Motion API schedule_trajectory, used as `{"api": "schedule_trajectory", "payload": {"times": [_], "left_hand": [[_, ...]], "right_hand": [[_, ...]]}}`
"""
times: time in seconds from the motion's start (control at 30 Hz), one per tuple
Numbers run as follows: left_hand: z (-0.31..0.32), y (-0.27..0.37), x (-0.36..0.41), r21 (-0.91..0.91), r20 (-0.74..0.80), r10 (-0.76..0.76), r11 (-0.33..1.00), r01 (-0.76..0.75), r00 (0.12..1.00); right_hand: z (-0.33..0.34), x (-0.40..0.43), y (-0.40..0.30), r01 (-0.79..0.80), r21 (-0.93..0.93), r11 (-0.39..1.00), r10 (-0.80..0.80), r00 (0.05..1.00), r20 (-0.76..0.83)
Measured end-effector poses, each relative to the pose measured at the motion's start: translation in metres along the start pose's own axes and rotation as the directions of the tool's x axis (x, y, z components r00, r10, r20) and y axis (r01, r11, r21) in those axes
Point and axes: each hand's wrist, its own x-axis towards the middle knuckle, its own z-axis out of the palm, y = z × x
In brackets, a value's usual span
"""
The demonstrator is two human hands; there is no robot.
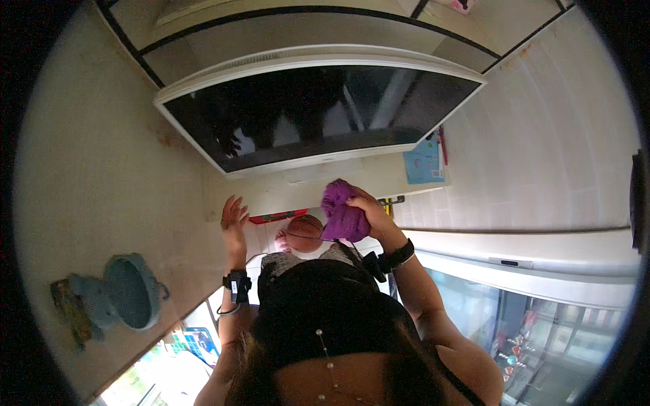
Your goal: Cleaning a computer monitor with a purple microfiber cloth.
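A crumpled purple cloth [345,215] is bunched up in my right hand [373,213], thumb across its upper side. My left hand [234,215] is raised near the left wall, fingers apart, holding nothing. Beyond both hands stands a monitor or television [325,109] with a white frame and a dark, reflecting screen. It rests on a pale shelf or desk top [259,195], whose front edge is nearest my hands. Black bands with small devices are strapped around both wrists.
Below the desk edge sit a basketball [305,234] and a red item [279,216]. A blue booklet [424,163] lies at the desk's right end. On the left wall hangs a grey-blue elephant-shaped holder [117,292]. Black-edged shelving [315,33] is above the screen; glass panels [558,340] stand at right.
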Motion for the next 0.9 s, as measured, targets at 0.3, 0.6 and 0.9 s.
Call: {"api": "schedule_trajectory", "payload": {"times": [0.3,0.6,0.9], "left_hand": [[0.08,-0.028,-0.067,-0.025,-0.156,-0.297,0.955,0.297,0.942],[0.142,-0.017,-0.085,-0.011,-0.159,-0.396,0.917,0.4,0.904],[0.126,-0.014,-0.081,0.058,-0.088,-0.348,0.934,0.354,0.933]], "right_hand": [[-0.171,0.011,-0.056,-0.02,-0.907,0.42,-0.719,0.603,-0.346],[-0.104,0.062,-0.003,-0.124,-0.983,-0.135,-0.7,0.714,0.006],[-0.145,0.045,-0.029,-0.316,-0.949,0.019,-0.745,0.628,-0.224]]}}
